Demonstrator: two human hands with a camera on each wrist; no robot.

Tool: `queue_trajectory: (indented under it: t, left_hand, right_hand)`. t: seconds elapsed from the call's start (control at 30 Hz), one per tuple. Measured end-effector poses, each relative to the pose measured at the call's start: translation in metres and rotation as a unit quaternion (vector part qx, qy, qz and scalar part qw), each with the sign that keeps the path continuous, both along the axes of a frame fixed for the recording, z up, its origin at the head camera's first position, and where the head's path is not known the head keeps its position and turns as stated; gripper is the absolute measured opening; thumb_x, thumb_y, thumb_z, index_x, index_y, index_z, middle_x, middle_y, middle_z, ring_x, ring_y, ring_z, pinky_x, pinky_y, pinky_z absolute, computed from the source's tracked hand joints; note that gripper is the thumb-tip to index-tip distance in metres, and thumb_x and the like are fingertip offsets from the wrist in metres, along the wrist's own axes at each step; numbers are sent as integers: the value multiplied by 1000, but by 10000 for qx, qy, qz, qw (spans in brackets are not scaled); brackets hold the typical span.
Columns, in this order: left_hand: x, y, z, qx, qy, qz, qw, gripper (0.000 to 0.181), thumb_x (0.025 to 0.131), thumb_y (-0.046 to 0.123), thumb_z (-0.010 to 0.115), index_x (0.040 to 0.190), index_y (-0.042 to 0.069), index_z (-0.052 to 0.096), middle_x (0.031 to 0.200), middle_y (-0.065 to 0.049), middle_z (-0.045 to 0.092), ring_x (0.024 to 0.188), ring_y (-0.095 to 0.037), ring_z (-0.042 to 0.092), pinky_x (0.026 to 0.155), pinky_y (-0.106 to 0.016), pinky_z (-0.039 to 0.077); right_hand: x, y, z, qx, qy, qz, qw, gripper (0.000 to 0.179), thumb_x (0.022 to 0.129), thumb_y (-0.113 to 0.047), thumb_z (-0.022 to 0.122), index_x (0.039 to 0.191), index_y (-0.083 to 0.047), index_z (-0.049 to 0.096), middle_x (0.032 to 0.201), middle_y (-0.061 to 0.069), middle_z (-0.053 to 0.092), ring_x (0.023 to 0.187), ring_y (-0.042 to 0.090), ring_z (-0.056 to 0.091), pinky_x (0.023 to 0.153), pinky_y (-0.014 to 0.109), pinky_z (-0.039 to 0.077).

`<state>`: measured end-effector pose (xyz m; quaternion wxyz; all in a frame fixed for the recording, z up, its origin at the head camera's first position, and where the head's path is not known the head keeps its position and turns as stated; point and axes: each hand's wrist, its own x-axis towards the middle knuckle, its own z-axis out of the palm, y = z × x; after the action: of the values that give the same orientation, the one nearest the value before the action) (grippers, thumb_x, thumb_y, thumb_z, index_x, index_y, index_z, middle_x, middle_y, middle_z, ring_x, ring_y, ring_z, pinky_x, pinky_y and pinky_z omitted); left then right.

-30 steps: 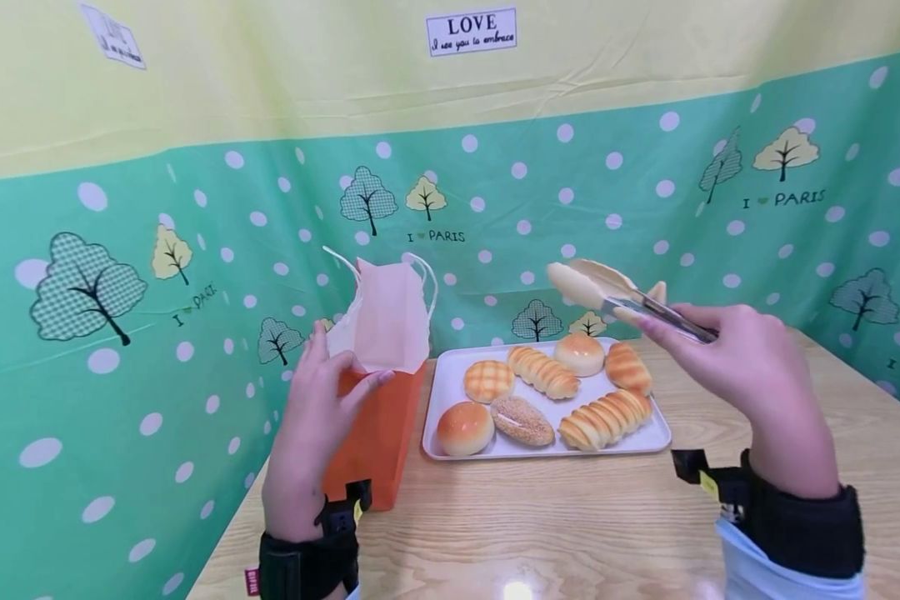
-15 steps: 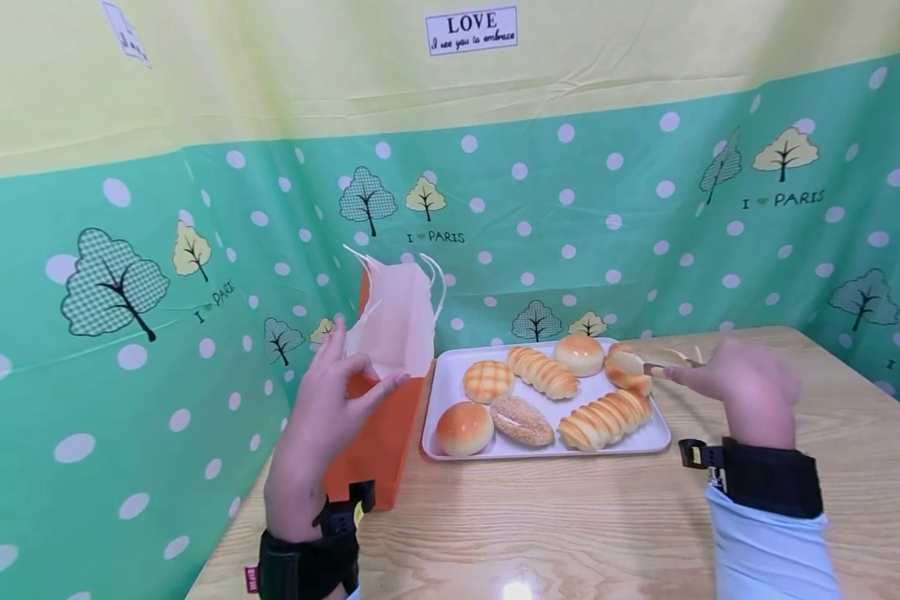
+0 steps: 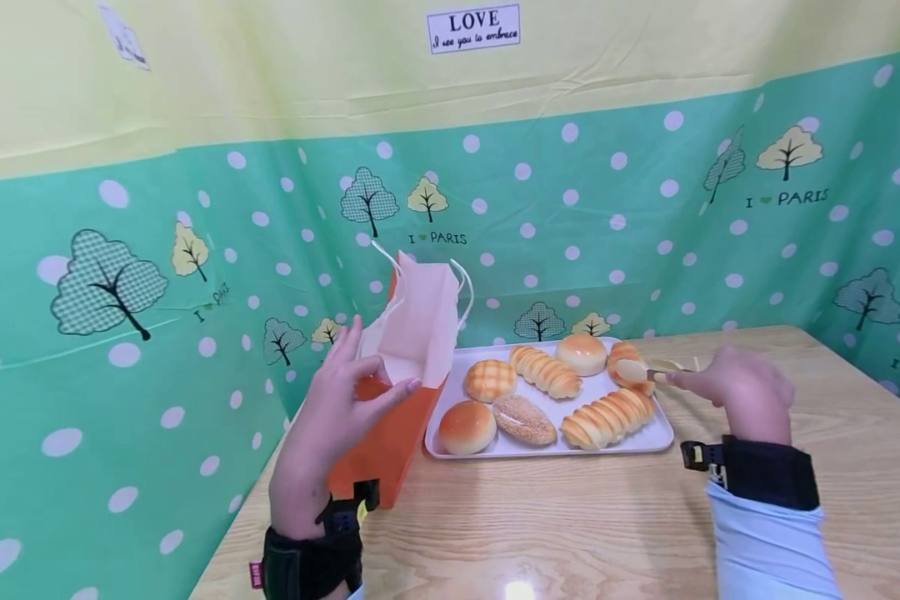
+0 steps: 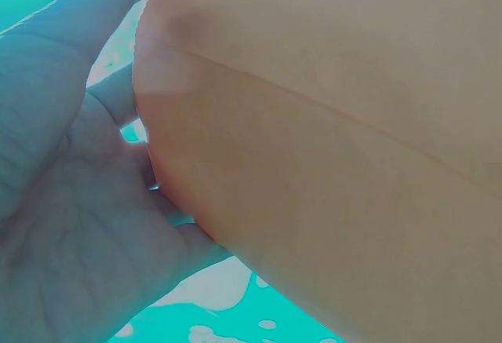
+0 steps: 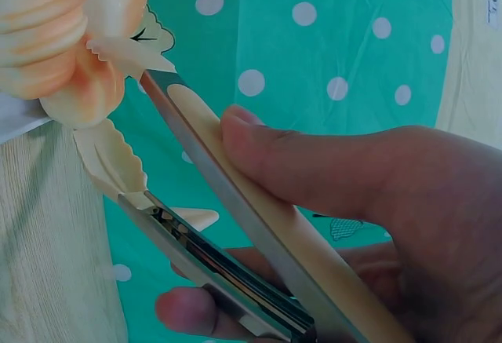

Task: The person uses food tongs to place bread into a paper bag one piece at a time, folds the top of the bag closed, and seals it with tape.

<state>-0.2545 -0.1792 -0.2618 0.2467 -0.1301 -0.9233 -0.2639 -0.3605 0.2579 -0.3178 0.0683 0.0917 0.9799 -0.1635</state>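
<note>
My left hand pinches the near rim of an orange paper bag, whose pale open mouth tips toward me and has white cord handles. The left wrist view shows the bag's side along the fingers of this hand. With my right hand I grip metal tongs with cream tips. The tips stand spread about the end of a striped bread roll at the tray's back right. In the right wrist view this roll lies by the tips; whether they touch it is unclear.
A white tray holds several breads, among them a round bun, a seeded loaf and a ridged roll. The wooden table runs in front. A polka-dot curtain hangs behind and at the left.
My right hand has come down from above the tray, bringing the tongs level with the bread roll at the back right. My left hand and the bag's mouth have shifted slightly right.
</note>
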Motion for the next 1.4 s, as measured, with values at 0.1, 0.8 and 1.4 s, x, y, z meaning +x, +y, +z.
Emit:
queue_trajectory:
  t: [0.1, 0.8, 1.4]
  left_hand:
    - [0, 0, -1, 24, 32, -38, 10000, 38, 77, 47, 69, 64, 14, 55, 154, -24, 21, 141, -41, 11, 103, -69, 29]
    - [2, 1, -3, 65, -80, 94, 9999, 34, 76, 40, 73, 64, 13, 55, 155, -21, 21, 142, -40, 9, 97, -72, 33]
    - [5, -1, -3, 95, -172, 196, 9996, 35, 75, 44, 72, 67, 13, 57, 156, -19, 19, 142, -39, 9, 97, -72, 34]
  right_hand:
    - [0, 2, 1, -41, 17, 46, 10000, 80, 71, -80, 45, 77, -3, 65, 74, 15, 59, 62, 24, 52, 56, 36, 43]
    - [60, -57, 64, -1809, 3144, 359, 9312, 78, 81, -68, 47, 133, -10, 49, 114, 33, 62, 82, 34, 50, 54, 38, 35]
    - [93, -142, 67, -1573, 3759, 1733, 8966, 64, 83, -62, 52, 127, -16, 59, 56, 4, 46, 54, 19, 41, 45, 32, 29]
